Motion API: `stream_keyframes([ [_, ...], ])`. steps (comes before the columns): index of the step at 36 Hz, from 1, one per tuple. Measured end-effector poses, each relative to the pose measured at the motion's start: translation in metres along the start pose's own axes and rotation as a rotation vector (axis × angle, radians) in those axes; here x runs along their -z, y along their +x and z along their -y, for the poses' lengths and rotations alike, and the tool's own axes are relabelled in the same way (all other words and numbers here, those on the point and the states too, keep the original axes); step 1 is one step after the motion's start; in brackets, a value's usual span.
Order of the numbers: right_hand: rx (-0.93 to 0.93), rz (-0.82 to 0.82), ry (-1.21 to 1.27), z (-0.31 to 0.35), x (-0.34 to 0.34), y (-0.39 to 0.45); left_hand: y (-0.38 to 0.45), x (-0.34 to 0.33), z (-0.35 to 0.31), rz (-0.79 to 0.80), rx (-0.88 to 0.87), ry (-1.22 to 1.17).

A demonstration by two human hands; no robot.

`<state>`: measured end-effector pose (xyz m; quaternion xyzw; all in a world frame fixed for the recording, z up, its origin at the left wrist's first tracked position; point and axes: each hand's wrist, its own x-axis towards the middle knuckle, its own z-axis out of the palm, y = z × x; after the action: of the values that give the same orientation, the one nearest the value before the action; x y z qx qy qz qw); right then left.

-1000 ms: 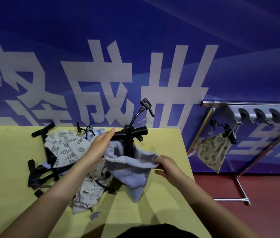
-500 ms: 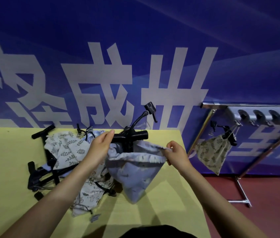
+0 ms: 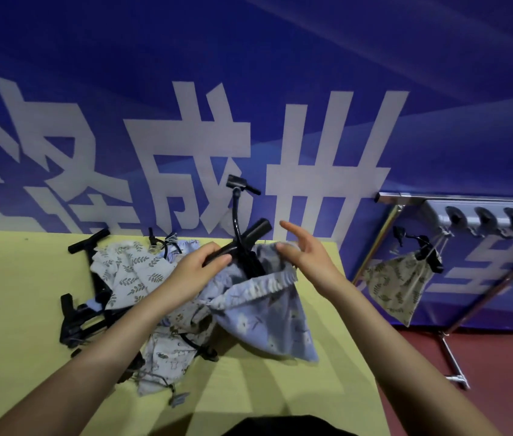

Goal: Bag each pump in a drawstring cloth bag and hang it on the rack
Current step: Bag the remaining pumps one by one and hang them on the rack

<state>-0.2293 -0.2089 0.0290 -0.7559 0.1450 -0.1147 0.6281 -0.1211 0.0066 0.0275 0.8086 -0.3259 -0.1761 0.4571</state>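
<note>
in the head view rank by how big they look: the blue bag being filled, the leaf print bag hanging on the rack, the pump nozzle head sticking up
1. blue bag, though it is nearer the camera
2. hanging leaf print bag, farther off, so true size against the blue one is unsure
3. pump nozzle head, clearly smallest

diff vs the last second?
The right hand lifted with the blue bag's rim, then opened its fingers; whether it still touches the rim is unclear. The left hand still grips the pump handle. The hung bag on the rack stayed.
</note>
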Motion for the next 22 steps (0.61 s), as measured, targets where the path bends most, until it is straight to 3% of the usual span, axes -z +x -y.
stream_keyframes([
  [4,-0.008,0.201,0.027,-0.004,-0.008,0.003,-0.004,-0.007,-0.002,0.052,-0.011,-0.006],
  [8,-0.006,0.086,0.080,-0.011,-0.010,0.003,-0.008,-0.011,-0.002,0.083,-0.010,-0.013],
  [11,0.142,0.059,-0.183,-0.008,-0.008,0.005,-0.007,-0.015,-0.001,0.083,0.020,-0.080],
  [18,0.207,0.314,-0.973,0.030,0.005,0.012,0.002,-0.020,0.001,0.145,0.236,-0.473],
  [22,0.166,0.337,-0.910,0.032,0.012,0.010,0.009,-0.017,0.005,0.038,0.358,-0.483],
])
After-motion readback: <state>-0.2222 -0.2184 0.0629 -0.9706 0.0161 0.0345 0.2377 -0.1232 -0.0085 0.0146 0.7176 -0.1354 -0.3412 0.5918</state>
